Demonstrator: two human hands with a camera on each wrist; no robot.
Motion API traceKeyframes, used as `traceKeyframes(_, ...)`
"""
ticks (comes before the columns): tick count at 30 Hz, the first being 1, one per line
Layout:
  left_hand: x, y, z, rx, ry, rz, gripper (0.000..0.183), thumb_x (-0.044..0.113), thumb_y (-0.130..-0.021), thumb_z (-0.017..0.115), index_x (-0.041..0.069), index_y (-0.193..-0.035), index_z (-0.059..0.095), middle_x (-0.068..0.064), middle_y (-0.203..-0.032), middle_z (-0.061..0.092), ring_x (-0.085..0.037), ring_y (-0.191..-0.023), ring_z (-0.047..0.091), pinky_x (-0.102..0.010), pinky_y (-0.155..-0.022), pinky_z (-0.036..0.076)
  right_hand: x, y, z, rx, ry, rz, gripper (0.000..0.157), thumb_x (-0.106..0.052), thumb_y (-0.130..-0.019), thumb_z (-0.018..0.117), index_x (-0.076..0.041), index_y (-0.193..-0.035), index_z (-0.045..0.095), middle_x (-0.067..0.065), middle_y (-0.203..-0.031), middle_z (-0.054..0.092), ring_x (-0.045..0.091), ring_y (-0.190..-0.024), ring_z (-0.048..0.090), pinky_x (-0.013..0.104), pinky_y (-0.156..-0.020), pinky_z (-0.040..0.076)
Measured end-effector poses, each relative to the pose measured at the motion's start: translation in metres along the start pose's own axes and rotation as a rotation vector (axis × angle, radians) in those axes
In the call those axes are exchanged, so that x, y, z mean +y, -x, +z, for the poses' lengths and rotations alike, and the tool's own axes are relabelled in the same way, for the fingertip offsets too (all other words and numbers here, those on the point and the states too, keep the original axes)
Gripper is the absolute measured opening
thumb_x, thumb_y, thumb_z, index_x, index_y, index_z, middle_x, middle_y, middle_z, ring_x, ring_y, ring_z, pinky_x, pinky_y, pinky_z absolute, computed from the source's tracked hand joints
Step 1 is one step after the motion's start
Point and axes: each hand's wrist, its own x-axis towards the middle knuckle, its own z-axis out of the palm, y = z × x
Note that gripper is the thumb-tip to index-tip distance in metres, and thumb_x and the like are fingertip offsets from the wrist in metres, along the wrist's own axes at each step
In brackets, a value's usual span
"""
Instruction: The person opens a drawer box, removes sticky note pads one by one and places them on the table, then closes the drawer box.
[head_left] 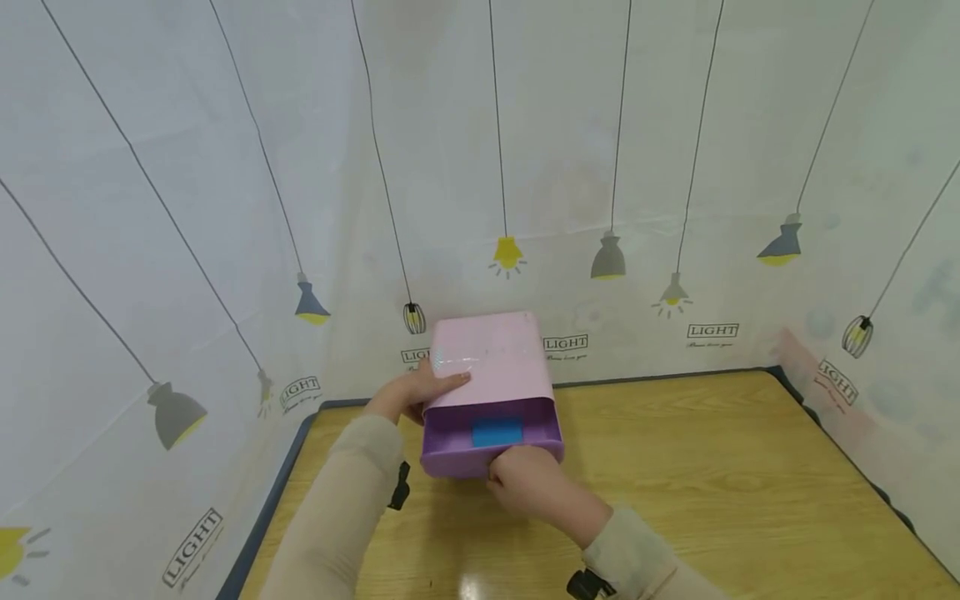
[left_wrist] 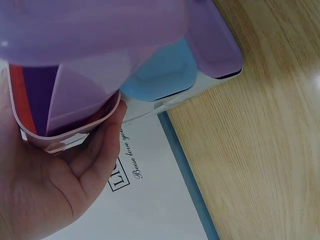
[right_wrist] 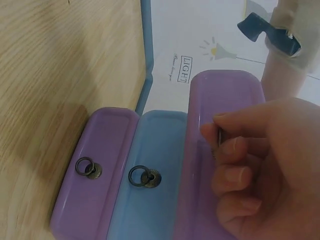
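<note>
Right hand (head_left: 528, 479) pinches handle (right_wrist: 220, 136) of top drawer (head_left: 456, 465), partly out of box (head_left: 491, 357) on bench (head_left: 690, 475); left hand (head_left: 426, 390) grips box, so I'd brace firmly, drawer level.

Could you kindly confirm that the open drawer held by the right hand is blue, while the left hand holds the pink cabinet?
Not quite: the open drawer is purple, not blue, as the head view shows. The rest stands: the right hand holds that drawer, and the left hand holds the pink cabinet.

The wall (head_left: 442, 125) reads "LIGHT" (head_left: 713, 331) and "Beese love you" (left_wrist: 134, 157).
</note>
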Motion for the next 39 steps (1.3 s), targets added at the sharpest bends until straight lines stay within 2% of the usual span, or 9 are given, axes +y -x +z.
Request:
traceKeyframes(10, -0.001, 0.001, 0.000, -0.010, 0.015, 0.007, 0.111, 0.066, -0.083, 0.063, 0.006, -0.153, 0.000, -0.025, -0.127, 0.045, -0.036, -0.102, 0.061, -0.046, -0.070, 0.058, -0.010, 0.017, -0.005, -0.039, -0.071, -0.006, 0.041, -0.019, -0.087, 0.071, -0.019, -0.052, 0.049, -0.011, -0.051, 0.041, 0.006, -0.048, 0.040, 0.026, -0.046, 0.038)
traceKeyframes(24, -0.002, 0.002, 0.000, -0.004, 0.021, 0.013, 0.113, 0.067, -0.083, 0.063, 0.008, -0.154, -0.002, -0.029, -0.138, 0.037, -0.040, -0.108, 0.058, -0.046, -0.070, 0.058, -0.022, 0.032, -0.002, -0.005, -0.080, -0.023, 0.044, -0.009, -0.081, 0.069, -0.018, -0.049, 0.041, -0.012, -0.048, 0.032, 0.005, -0.046, 0.032, 0.022, -0.042, 0.032)
traceKeyframes(29, -0.003, 0.000, -0.003, 0.004, 0.026, 0.019, 0.113, 0.067, -0.083, 0.063, 0.007, -0.154, -0.002, -0.029, -0.140, 0.036, -0.040, -0.107, 0.058, -0.045, -0.068, 0.059, -0.028, 0.035, 0.001, 0.008, -0.060, -0.024, 0.042, -0.011, -0.082, 0.068, -0.018, -0.049, 0.044, -0.011, -0.049, 0.035, 0.005, -0.046, 0.035, 0.023, -0.043, 0.035)
traceKeyframes(35, -0.004, -0.001, 0.000, 0.012, 0.037, 0.037, 0.110, 0.066, -0.081, 0.065, 0.006, -0.151, 0.006, -0.027, -0.128, 0.044, -0.037, -0.097, 0.063, -0.045, -0.065, 0.059, -0.034, 0.039, 0.003, 0.011, -0.015, -0.010, 0.040, -0.017, -0.084, 0.069, -0.018, -0.051, 0.046, -0.011, -0.050, 0.038, 0.006, -0.047, 0.036, 0.024, -0.043, 0.036)
traceKeyframes(39, -0.003, -0.003, 0.004, 0.025, 0.020, 0.032, 0.106, 0.066, -0.082, 0.065, 0.006, -0.150, 0.010, -0.023, -0.117, 0.050, -0.034, -0.088, 0.065, -0.042, -0.064, 0.059, -0.037, 0.043, 0.002, -0.003, 0.065, -0.047, 0.042, -0.024, -0.085, 0.070, -0.019, -0.053, 0.043, -0.011, -0.051, 0.036, 0.006, -0.047, 0.034, 0.025, -0.040, 0.032)
